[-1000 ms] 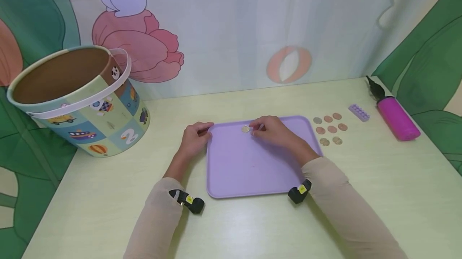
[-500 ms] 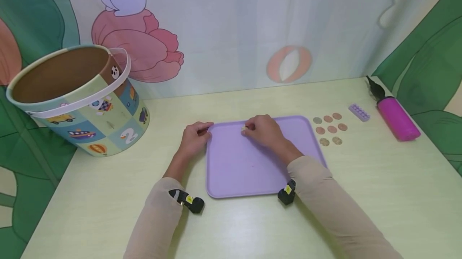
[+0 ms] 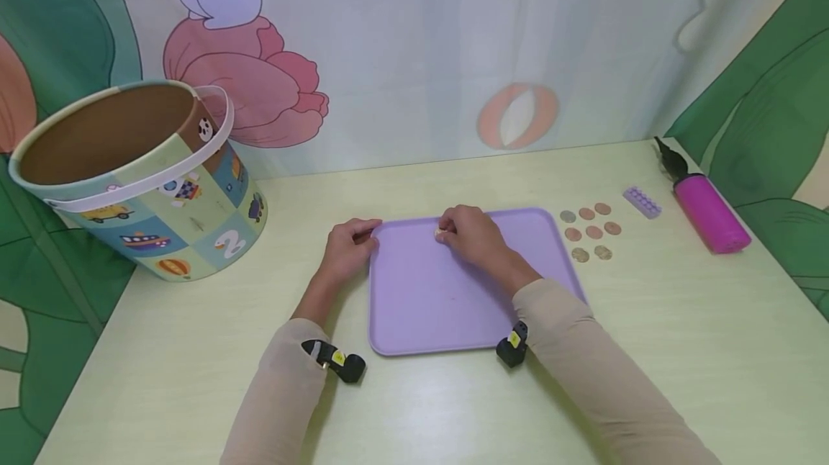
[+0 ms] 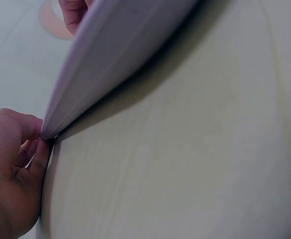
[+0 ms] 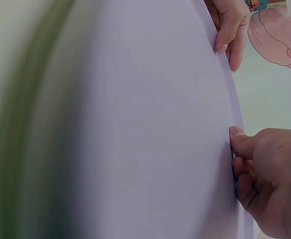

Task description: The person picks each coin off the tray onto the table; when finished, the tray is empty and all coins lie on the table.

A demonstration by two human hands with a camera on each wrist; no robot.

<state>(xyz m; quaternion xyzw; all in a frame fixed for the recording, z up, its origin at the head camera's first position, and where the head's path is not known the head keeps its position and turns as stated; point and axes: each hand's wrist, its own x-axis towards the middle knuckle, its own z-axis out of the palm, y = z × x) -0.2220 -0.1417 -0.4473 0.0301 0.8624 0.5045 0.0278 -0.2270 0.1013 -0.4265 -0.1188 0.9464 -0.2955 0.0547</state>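
Note:
A shallow lilac tray (image 3: pixel 414 299) lies on the table. My left hand (image 3: pixel 346 253) pinches its far left corner; in the left wrist view the thumb and fingers of the left hand (image 4: pixel 16 169) meet at the tray's rim (image 4: pixel 60 94). Over the far part of the tray, my right hand (image 3: pixel 476 235) has its thumb and fingers pinched together at a small gold-coloured coin (image 3: pixel 438 233), mostly hidden by the fingertips. The right wrist view shows the right hand (image 5: pixel 274 174) with curled fingers close to the tray's far rim; the coin is hidden there.
Several copper, gold and silver coins (image 3: pixel 593 232) lie right of the tray. Beyond them are a purple toy brick (image 3: pixel 642 202) and a pink hand pump (image 3: pixel 711 213) with a black nozzle. A large patterned bucket (image 3: pixel 194 220) stands at the left, before a printed curtain (image 3: pixel 401 55).
My right hand has moved left across the tray to the gold-coloured coin, which lay in plain view before and is now mostly covered by fingertips. The left hand keeps its place.

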